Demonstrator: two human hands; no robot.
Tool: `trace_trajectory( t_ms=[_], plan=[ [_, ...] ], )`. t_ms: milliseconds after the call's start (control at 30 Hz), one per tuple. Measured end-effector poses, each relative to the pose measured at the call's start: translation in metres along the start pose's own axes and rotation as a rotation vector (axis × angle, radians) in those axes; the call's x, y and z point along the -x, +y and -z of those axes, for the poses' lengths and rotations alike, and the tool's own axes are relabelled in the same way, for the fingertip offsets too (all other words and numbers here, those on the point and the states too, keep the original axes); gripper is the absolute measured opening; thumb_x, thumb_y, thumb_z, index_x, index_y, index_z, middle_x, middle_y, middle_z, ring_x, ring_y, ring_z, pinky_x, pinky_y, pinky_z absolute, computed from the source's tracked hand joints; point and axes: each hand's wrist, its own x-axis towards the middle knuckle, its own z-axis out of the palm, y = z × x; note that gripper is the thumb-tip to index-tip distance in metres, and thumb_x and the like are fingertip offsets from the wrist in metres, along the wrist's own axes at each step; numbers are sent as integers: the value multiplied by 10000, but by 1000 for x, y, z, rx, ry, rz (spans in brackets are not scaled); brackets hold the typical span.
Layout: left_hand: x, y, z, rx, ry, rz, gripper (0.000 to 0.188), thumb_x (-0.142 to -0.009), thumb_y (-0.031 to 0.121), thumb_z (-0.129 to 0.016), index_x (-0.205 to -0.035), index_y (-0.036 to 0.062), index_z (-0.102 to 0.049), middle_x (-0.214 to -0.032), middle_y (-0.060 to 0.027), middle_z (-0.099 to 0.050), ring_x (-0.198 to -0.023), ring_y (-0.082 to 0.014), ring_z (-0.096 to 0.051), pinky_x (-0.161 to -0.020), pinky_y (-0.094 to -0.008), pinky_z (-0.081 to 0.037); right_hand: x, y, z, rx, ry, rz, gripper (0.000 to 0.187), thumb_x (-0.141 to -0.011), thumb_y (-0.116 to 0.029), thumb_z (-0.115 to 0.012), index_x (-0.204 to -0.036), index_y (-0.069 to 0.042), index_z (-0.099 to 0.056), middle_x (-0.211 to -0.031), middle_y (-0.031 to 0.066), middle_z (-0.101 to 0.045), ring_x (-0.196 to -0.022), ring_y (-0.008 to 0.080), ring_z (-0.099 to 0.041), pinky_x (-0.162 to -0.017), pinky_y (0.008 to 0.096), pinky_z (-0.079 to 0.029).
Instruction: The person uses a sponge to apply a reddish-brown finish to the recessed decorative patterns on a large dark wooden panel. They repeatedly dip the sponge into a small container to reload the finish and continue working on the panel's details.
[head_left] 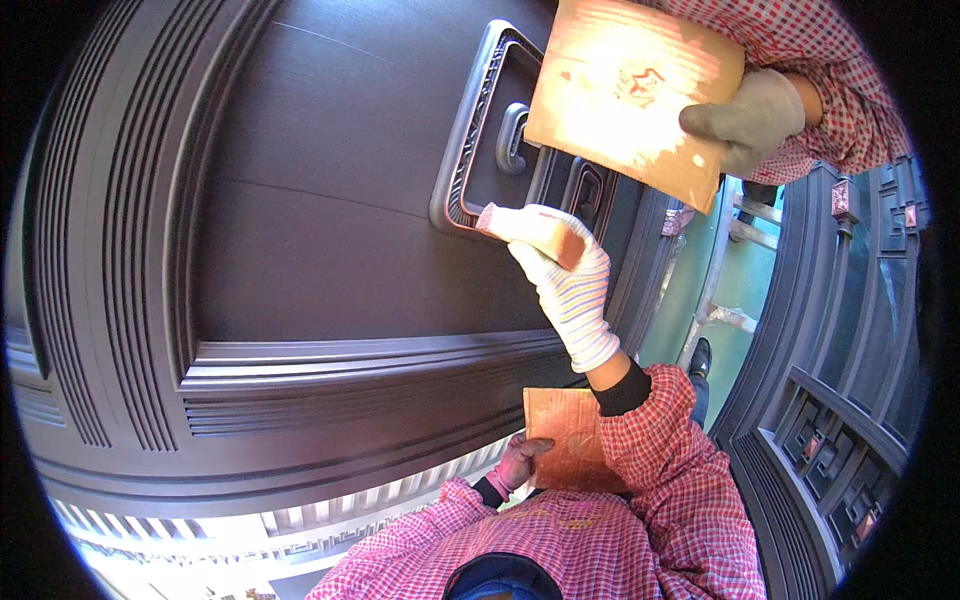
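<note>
Tool (560, 243): small block-like piece, pale along the side, brown at the end nearer me; glare washes it out, exact kind can't be told
Right hand (575, 268): mine, striped glove, fingers closed round the tool, arm raised out ahead of me
Tool axis: slants from the brown end at lower right to a pinkish tip (487, 218) at upper left, tip aimed at the frame
Raised frame (440, 195): dark moulding with ridged inner edge; its bottom corner is just left of and beyond my glove, right by the tip; touching or slight gap, can't tell
Nearer hand: right, clearly; left is well back toward my chest
Left hand (518, 460): mine, reddish, glove or stain unclear, gripping the left edge of a sheet, thumb on top
Lower cardboard (562, 435): held before my chest, below the right hand, partly covered by my right sleeve (660, 430)
Co-worker's hand (750, 115): grey glove, comes in from upper right, pinching another sheet
Upper cardboard (610, 70): sunlit, tilted, above my right hand, hiding part of what's behind
Panel (310, 260): dark, broad, left of the frame
</note>
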Motion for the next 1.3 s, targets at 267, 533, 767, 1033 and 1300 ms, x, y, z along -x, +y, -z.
trace_trajectory(
  t_ms=[267, 533, 767, 1033, 1300],
  plan=[
    [-3, 0, 3, -34, -10, 3, 207, -760, 81, -592, -928, -22, -655, -958, -70, -663, -878, -161, -615, -849, -292, -461, -9, 12, -3, 242, -102, 220, 320, -725, -29, -741, -1027, -58, -642, -901, -2, -653, -709, 48, -571, -605, 178, -456],
    [-8, -3, 9, -197, 20, -43, 231, -762, 100, -591, -948, -20, -658, -946, -78, -667, -865, -176, -625, -842, -304, -471, -2, 6, 12, 68, -8, 41, 290, -715, 12, -713, -990, -54, -651, -886, 0, -638, -772, 70, -576, -684, 212, -470],
    [-15, -11, 11, -58, 18, -8, 239, -765, 133, -575, -902, -39, -667, -932, -94, -671, -866, -182, -629, -839, -308, -475, -15, 12, 9, 289, -149, 255, 299, -701, -42, -736, -987, -49, -649, -928, 41, -648, -863, 130, -604, -782, 259, -470],
    [-19, -15, 17, -116, 0, -37, 241, -752, 121, -575, -894, -51, -666, -943, -111, -673, -856, -188, -634, -839, -307, -475, -5, 19, 30, 139, -18, 34, 268, -696, -59, -726, -954, -54, -655, -859, 46, -642, -822, 144, -611, -756, 263, -470],
    [-22, -15, 14, 4, 10, 47, 217, -768, 79, -579, -924, -49, -661, -953, -109, -671, -875, -195, -636, -861, -328, -475, -20, 20, 17, 225, -116, 224, 253, -677, -104, -744, -911, -48, -666, -842, 69, -642, -801, 194, -623, -744, 289, -467]
  ],
)
